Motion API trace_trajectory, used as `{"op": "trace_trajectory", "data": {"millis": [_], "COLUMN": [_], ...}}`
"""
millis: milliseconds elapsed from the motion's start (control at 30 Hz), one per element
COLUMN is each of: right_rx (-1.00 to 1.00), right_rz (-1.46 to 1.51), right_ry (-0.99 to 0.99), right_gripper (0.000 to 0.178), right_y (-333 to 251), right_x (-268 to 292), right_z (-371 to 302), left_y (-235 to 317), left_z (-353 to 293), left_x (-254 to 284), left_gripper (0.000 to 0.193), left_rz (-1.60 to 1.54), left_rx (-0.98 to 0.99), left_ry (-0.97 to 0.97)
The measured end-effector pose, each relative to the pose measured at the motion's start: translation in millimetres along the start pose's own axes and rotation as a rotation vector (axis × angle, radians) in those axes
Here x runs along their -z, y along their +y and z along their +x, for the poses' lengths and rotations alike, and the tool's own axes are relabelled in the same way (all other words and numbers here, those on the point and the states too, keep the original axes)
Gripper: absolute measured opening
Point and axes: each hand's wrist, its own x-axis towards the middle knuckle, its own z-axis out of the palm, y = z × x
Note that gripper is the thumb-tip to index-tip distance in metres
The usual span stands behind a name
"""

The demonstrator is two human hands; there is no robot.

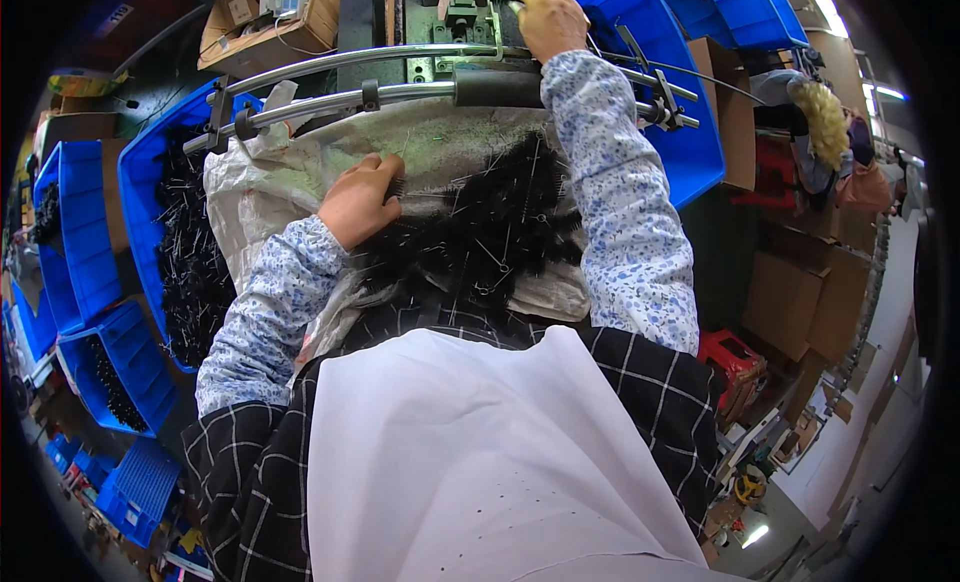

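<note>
My left hand (358, 204) rests over a pale woven sack (258, 187) on my lap, its fingers curled. Between its thumb and fingers shows part of a black bristled wire brush (395, 188). A heap of similar black brushes (505, 217) with thin metal wire stems lies on the sack, to the right of this hand. My right hand (552, 24) reaches far forward to a metal machine (455, 32). Its fingers are closed at the fingertips, near a small dark bristly piece; what they grip is too small to make out.
Two curved metal rails (405, 54) run between me and the machine, with a dark padded sleeve (497, 88). A blue bin (140, 197) at left holds many black brushes; another blue bin (690, 147) stands at right. Cardboard boxes (800, 292) and a person (815, 132) are farther right.
</note>
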Motion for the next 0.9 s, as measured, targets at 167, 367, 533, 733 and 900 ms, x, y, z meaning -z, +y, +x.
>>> {"op": "trace_trajectory", "data": {"millis": [167,367,533,733,900], "right_rx": [-0.038,-0.120,-0.089,-0.140,-0.060], "right_rz": [-0.096,-0.163,-0.102,-0.107,-0.133], "right_ry": [-0.028,0.063,0.105,-0.043,0.121], "right_gripper": [0.035,0.038,0.037,0.036,0.013], "right_y": [-10,19,10,-37,-54], "right_x": [18,2,-15,-3,-26], "right_z": [-1,-23,-21,-9,-8], "left_y": [11,1,-1,11,20], "left_z": [0,5,-12,-40,-32], "left_x": [1,-5,34,89,93], "left_gripper": [0.039,0.036,0.033,0.032,0.033], "left_rz": [0.134,-0.043,-0.117,-0.150,-0.161], "left_rx": [0.022,0.007,-0.091,0.123,-0.092], "left_ry": [-0.014,0.075,0.124,0.173,0.290]}}
